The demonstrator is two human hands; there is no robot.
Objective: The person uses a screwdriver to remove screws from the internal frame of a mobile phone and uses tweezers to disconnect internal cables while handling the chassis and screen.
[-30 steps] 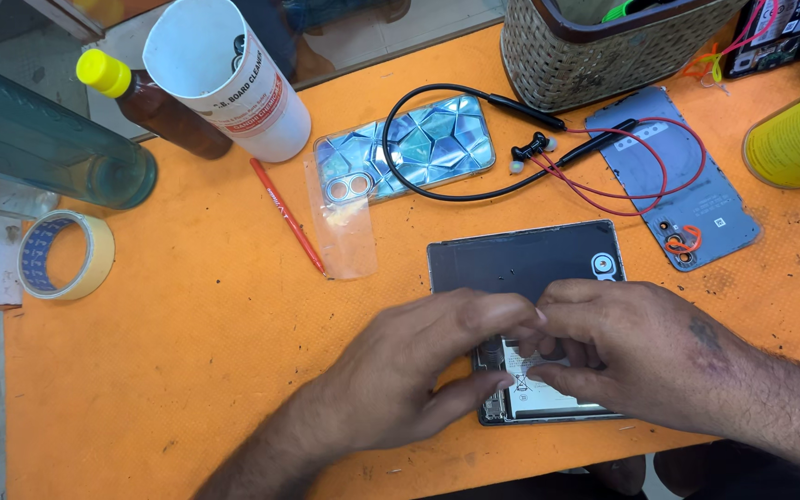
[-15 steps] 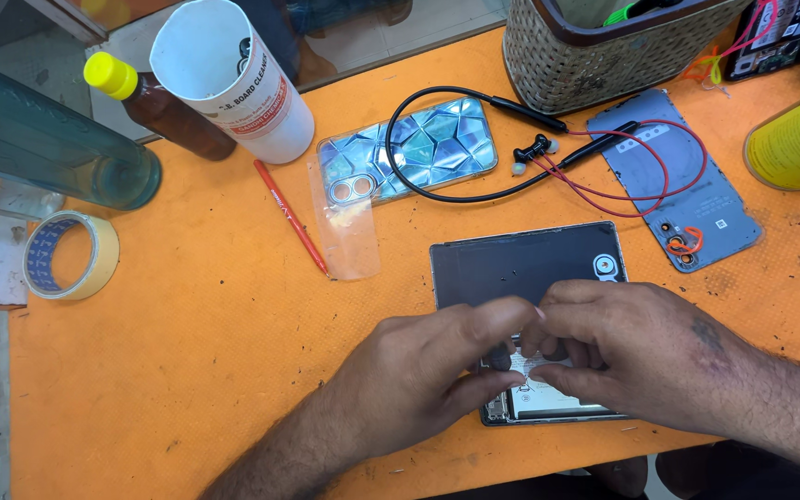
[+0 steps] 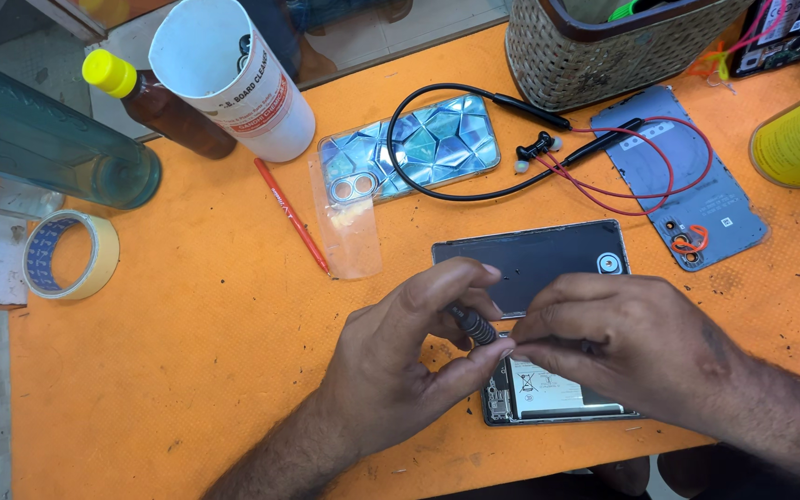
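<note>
A: We start with the orange mat point(image 3: 187, 370); everything we see lies on it. The landmark is the opened phone point(image 3: 534, 268), face down near the mat's front edge, dark upper plate in place and the battery and board bare at its lower end.

B: Behind the opened phone stands the woven basket point(image 3: 604, 56). Far off to its left lie the green glass bottle point(image 3: 48, 148) and the white canister point(image 3: 233, 79).

A: Just behind the opened phone we have the patterned phone case point(image 3: 414, 148) with black neckband earphones point(image 3: 474, 139) looped over it, and to its right rear the loose blue back cover point(image 3: 687, 181). A tape roll point(image 3: 71, 255) lies far left, a red pen point(image 3: 291, 213) nearer.

B: Our left hand point(image 3: 409, 370) pinches a small knurled screwdriver point(image 3: 472, 324) over the phone's lower half. Our right hand point(image 3: 622, 343) is curled, fingertips pressed together at the tool; whether it grips the tip or something tiny, we can't tell.

A: Progress, we judge: back cover is off and insides are exposed. The upper plate and battery are not yet lifted, so the inner work is left.
</note>
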